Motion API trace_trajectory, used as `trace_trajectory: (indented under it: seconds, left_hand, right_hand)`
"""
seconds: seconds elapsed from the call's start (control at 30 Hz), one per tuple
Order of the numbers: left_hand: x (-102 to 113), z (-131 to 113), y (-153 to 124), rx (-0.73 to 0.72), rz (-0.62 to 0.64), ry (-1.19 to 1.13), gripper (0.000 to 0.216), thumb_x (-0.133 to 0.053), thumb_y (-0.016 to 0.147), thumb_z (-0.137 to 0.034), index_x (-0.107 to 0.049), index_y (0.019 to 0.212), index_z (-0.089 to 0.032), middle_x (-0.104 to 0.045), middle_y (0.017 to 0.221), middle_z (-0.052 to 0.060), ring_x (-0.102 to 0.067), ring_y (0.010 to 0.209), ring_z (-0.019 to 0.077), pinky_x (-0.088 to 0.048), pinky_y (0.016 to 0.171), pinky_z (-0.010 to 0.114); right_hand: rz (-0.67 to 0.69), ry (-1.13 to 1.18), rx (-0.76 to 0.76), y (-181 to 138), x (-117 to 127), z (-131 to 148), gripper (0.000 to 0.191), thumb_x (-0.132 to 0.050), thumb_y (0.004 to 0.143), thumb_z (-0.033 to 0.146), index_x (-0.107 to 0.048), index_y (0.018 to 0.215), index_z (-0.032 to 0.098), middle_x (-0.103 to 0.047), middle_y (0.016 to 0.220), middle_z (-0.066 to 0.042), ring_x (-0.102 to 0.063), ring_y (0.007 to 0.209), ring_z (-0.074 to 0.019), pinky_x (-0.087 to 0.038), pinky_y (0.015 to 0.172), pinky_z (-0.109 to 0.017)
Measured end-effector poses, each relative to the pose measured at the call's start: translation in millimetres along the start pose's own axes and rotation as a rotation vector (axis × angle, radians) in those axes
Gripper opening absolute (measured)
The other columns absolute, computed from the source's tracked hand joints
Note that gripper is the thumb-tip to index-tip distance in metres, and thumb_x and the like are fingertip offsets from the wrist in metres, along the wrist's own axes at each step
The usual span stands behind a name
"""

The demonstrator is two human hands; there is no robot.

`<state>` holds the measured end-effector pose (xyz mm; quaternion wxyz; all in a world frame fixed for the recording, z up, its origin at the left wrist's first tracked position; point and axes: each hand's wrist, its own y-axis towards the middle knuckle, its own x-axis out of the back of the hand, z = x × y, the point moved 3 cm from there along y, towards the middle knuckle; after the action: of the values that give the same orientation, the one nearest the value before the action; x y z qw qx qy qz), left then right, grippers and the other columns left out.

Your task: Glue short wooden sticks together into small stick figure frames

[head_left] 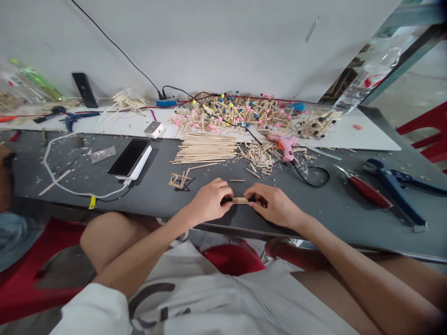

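My left hand (209, 201) and my right hand (274, 204) meet near the front edge of the grey table (335, 204). Both are closed, pinching the two ends of a short bundle of wooden sticks (240, 200) held flat between them. A single short stick (237, 180) lies just beyond the hands. A small glued stick frame (180, 179) rests to the left of my left hand. A pile of long sticks (206, 149) lies farther back.
A pink glue gun (286, 146) with a black cord lies at the back right, by cut stick scraps (260, 158). Stick models with coloured balls (230, 114) crowd the white board. A phone on a power bank (130, 158) lies left. Red-handled cutters (368, 190) and blue pliers (394, 186) lie right.
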<state>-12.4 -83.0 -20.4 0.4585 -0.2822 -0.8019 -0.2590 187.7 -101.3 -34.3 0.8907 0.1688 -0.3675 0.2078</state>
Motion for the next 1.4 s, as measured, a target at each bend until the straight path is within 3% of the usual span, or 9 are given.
trace_trajectory:
  seconds: [0.8,1.07,1.3,1.4]
  left_hand:
    - [-7.1,0.5,0.0,-0.027,-0.055,0.036,0.005,-0.062,0.085,-0.019,-0.066,0.082,-0.019,-0.062,0.081,0.004,-0.056,0.090,0.0202,-0.049,0.076,0.031]
    - [-9.9,-4.7,1.6,-0.022,-0.080,0.042,0.007,-0.061,0.087,-0.020,-0.067,0.085,-0.019,-0.063,0.092,0.006,-0.057,0.097,0.0207,-0.051,0.084,0.032]
    - [-7.6,-3.8,0.9,-0.039,-0.055,0.026,0.009,-0.060,0.087,-0.019,-0.069,0.090,-0.019,-0.063,0.092,0.006,-0.057,0.098,0.0212,-0.052,0.083,0.032]
    - [-7.8,-2.0,0.1,-0.052,-0.050,0.017,0.010,-0.060,0.088,-0.018,-0.069,0.092,-0.020,-0.063,0.094,0.006,-0.057,0.098,0.0206,-0.051,0.084,0.032]
  right_hand:
    - [-0.049,-0.022,0.045,3.1,-7.9,6.5,0.010,-0.059,0.086,0.016,-0.063,0.094,0.021,-0.065,0.088,-0.003,-0.055,0.069,-0.0136,-0.040,0.063,-0.024]
    - [-0.061,-0.028,0.041,3.8,-9.9,8.3,0.009,-0.059,0.086,0.015,-0.062,0.092,0.021,-0.065,0.089,-0.003,-0.055,0.070,-0.0137,-0.041,0.064,-0.024]
    - [-0.009,0.019,-0.043,1.6,5.5,-2.2,0.022,-0.059,0.080,0.012,-0.064,0.099,0.021,-0.068,0.088,-0.002,-0.054,0.062,-0.0121,-0.043,0.058,-0.024]
    - [-0.049,0.012,-0.074,-1.3,16.5,-10.4,0.023,-0.055,0.079,0.009,-0.065,0.097,0.020,-0.070,0.090,-0.003,-0.060,0.069,-0.0139,-0.045,0.064,-0.025]
